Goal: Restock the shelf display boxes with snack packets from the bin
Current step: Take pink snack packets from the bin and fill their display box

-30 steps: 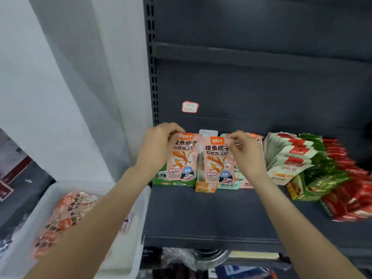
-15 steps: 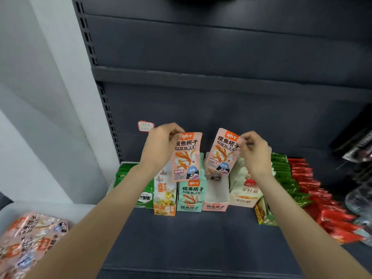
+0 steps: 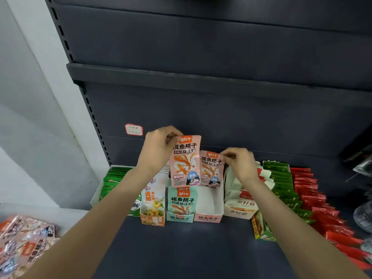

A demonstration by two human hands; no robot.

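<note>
Pinching the top left corner of a tall pink snack packet with orange header [image 3: 185,161], the left hand [image 3: 159,151] held it upright above the mint-green display box [image 3: 181,206], the packet hanging below and to the right of the curled fingers. The right hand [image 3: 240,163] pinched the top right corner of a second pink snack packet [image 3: 212,168] — lower, its bottom edge dipping into the back of the pink cardboard display box [image 3: 209,210], whose front stood bare. Both packets overlapped slightly at their inner edges. More pink packets lay heaped in the white bin [image 3: 22,244] at lower left, beside the dark grey metal shelf [image 3: 191,248].
</note>
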